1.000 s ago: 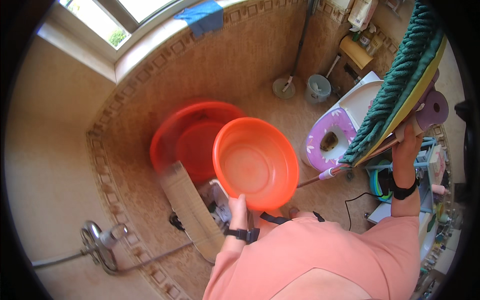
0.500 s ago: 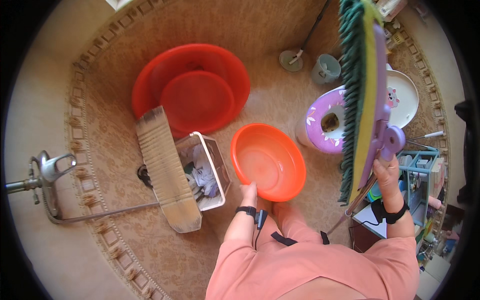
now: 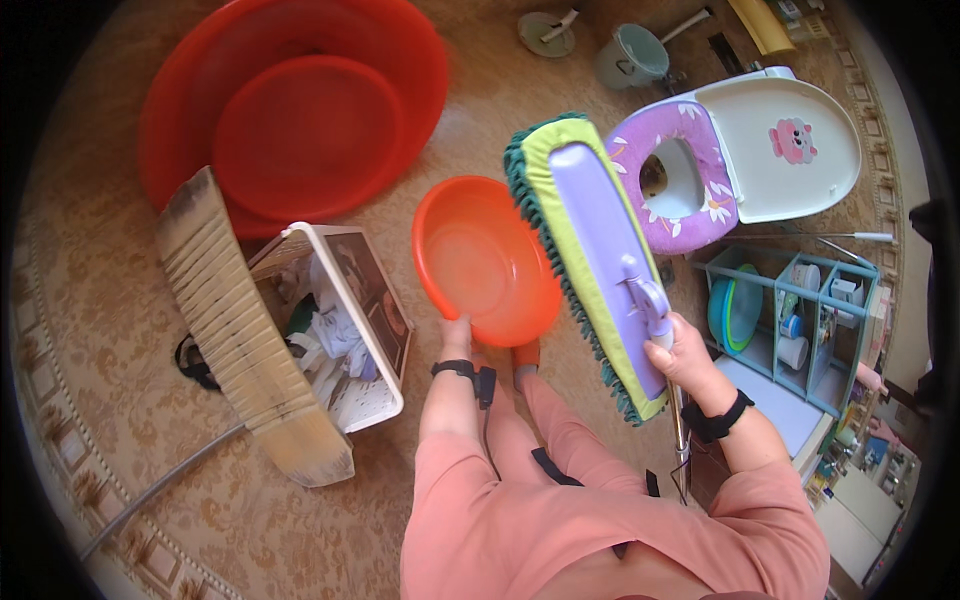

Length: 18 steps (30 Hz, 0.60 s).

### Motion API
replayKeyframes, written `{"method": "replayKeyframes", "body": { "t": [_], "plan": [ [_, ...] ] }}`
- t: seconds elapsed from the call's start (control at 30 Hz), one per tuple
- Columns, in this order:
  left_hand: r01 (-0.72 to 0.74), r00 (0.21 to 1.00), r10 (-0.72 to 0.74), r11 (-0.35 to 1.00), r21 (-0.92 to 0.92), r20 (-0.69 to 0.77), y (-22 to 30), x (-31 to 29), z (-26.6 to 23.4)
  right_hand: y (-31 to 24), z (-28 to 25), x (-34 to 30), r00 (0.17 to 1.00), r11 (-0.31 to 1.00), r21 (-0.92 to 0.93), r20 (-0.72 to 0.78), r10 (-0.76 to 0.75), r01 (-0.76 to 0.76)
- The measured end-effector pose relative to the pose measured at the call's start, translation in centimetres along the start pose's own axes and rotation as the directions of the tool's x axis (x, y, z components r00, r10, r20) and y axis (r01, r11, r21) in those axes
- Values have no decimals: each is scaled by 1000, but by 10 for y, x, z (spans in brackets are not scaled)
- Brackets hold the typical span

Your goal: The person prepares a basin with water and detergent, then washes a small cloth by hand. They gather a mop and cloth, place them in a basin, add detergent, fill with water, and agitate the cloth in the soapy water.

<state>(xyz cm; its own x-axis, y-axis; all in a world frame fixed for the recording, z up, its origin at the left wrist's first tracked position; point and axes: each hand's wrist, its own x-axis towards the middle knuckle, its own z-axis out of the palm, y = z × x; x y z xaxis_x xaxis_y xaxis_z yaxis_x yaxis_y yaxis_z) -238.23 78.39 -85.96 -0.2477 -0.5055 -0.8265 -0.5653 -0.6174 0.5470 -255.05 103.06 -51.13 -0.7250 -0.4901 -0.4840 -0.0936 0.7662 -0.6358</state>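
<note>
My left hand grips the near rim of an orange plastic basin, its fingers partly hidden by the wall of the basin. No water can be made out in it. In my right hand is a flat mop, closed around it just below the swivel joint. The mop's lilac head is raised, with a yellow-green pad and dark green chenille strands along its edge. Its metal pole runs down past my right wrist toward my body. The head is right of the basin and overlaps its right edge in the view.
At left stand a large red tub, a ridged wooden washboard and a white basket of cloths. A toilet with a purple seat cover is at right, near a grey bucket and a blue-grey shelf rack.
The mop head has come down and left, turning its lilac back toward view. My left hand stays on the basin's rim. The whole view has shifted, bringing the toilet and shelf further in.
</note>
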Motion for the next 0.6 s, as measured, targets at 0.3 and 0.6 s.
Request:
{"method": "replayKeyframes", "body": {
  "t": [0.3,0.6],
  "plan": [
    [-420,862,504,772,477,-56,82,-66,10,9,38,-10,999,964,-259,-8,54,-54],
    [-728,505,828,258,635,242,238,-219,23,-9,37,-63,996,905,-424,64,66,-33]
  ]
}}
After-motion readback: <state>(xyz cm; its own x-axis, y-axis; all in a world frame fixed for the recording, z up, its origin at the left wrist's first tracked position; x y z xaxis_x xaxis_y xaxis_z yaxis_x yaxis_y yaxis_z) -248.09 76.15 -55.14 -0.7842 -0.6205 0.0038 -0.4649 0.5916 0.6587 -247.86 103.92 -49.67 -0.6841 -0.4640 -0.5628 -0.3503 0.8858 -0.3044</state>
